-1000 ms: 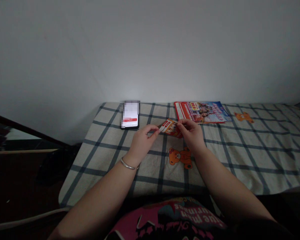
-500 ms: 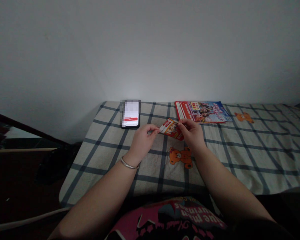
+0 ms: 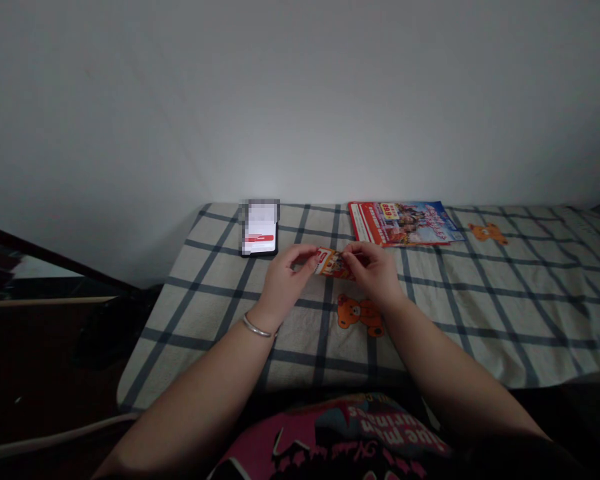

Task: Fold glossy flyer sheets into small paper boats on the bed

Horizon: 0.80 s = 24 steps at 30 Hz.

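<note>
- The left hand [image 3: 285, 277] is pinching the near-nine-o'clock end of a small printed paper [image 3: 331, 263], its thumb and forefinger clamped on that edge.
- The right hand [image 3: 377, 273] is gripping the paper's three-o'clock end, thumb and forefinger closed on it; its other fingers are curling behind.
- The paper is hanging between both hands, over a checked cloth [image 3: 215, 287]; whether it is touching the cloth, I cannot tell.
- At ten o'clock from the paper, a phone [image 3: 261, 230] is lying face up, its screen glowing.
- At two o'clock, a pile of flyers [image 3: 410, 223] is resting flat.
- At five o'clock, a printed bear [image 3: 360, 315] is showing on the cloth.
- A bracelet [image 3: 257, 327] is circling the left wrist.
</note>
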Available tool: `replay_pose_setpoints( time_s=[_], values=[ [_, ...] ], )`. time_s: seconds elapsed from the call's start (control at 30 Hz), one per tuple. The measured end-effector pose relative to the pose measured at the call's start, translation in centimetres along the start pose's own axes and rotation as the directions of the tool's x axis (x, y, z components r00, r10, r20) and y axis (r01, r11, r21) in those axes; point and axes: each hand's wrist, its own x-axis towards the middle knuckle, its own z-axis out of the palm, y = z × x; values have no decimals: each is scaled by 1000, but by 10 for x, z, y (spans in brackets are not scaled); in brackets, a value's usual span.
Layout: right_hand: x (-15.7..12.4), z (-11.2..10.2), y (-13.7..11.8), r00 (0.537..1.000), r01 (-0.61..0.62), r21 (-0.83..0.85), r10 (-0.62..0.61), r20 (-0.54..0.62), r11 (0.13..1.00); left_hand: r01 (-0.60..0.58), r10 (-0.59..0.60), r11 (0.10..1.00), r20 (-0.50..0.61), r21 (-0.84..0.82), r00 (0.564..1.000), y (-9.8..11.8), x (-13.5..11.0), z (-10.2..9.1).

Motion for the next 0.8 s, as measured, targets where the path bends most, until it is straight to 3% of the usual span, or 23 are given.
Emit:
replay_pose_setpoints(
  time_s=[0.17,0.3,0.43,0.67,0.8],
  values=[
    [-3,3,-6,991,135,-137,-132,33,981,3,-1,1000,-65,30,998,3,-3,-2],
    [-3,3,-5,989,147,-146,-142,42,978,38,-34,998,-63,53,997,6,-3,-3],
    [-2,2,-5,989,149,-154,-146,35,977,-26,31,994,-40,105,999,9,-3,-4],
    [-3,3,-5,994,108,-148,-103,45,983,-97,100,980,-7,171,995,10,-3,-6],
    [-3,6,-3,999,-7,8,7,38,1000,-49,52,997,-43,66,998,8,-3,-4]
  ],
)
